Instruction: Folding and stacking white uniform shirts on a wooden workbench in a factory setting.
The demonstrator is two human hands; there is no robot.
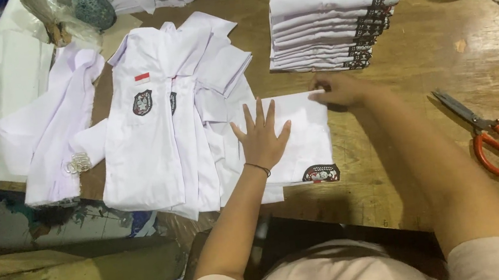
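Head camera looked down on a wooden worktable [416, 79] where a folded white shirt [298, 135] lay near the middle, its dark embroidered badge at the near right corner. The left hand [261, 135] lay flat on the shirt's left part, fingers spread and palm pressing down. The right hand [340, 89] sat at the shirt's far right corner, fingers curled together on the cloth edge; whether it pinched the fabric or only pressed it could not be told. The shirt looked light, soft and limp, likely to slump and lose its fold if lifted by one corner; it would probably handle best held flat, with both hands at opposite edges or slid beneath the fold. The thin cloth did not look slippery on the wood. To the left lay unfolded white shirts [156, 131] with chest badges, overlapping one another. At the far side stood a neat stack of folded shirts [330, 26], just beyond the right hand. Orange-handled scissors [496, 132] lay well apart to the right.
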